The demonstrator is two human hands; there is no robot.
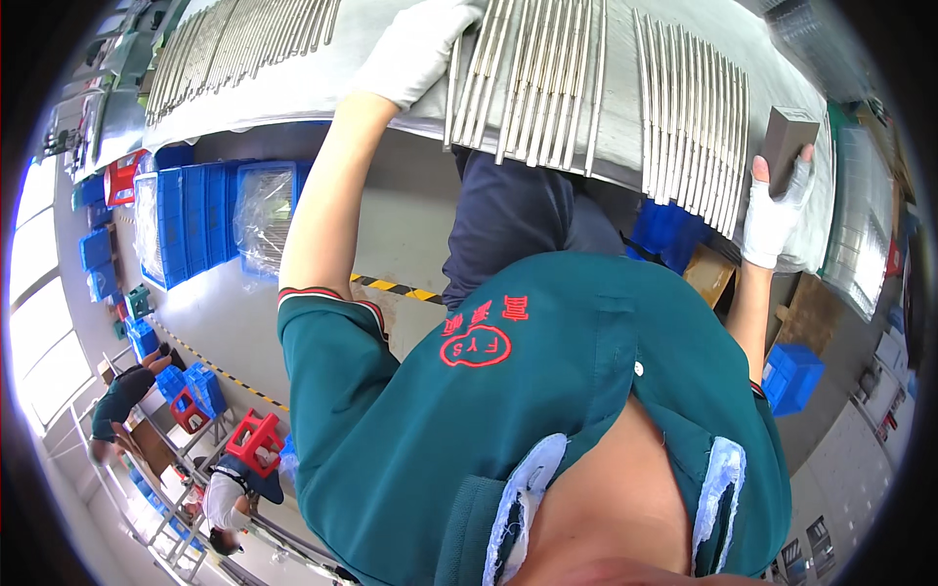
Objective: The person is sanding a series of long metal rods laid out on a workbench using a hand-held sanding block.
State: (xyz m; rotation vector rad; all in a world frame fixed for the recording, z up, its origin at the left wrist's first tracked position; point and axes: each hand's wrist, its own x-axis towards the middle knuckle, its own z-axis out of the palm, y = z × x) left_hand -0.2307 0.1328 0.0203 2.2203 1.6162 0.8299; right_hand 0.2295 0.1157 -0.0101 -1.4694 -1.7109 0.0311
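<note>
My left hand (pixel 418 54), in a white glove, lies over the left end of the middle group of metal rods (pixel 547 83). Its fingers are bent down at the leftmost rod (pixel 452 103) and close on its upper part; the fingertips are partly hidden near the top edge of the view. At the right side of the table, my right hand (pixel 777 215) grips a grey-brown rectangular block (pixel 789 146) between thumb and fingers. That glove leaves the thumb tip and a fingertip bare. Another row of metal rods (pixel 692 122) lies just left of the block.
More rods (pixel 234 44) lie at the table's far left. The table (pixel 391 137) has a pale covering. Blue crates (pixel 195 230), some plastic-wrapped, stand on the floor at left. Clear plastic packs (pixel 860 215) are at right. Two people (pixel 230 498) and red stools (pixel 256 444) appear lower left.
</note>
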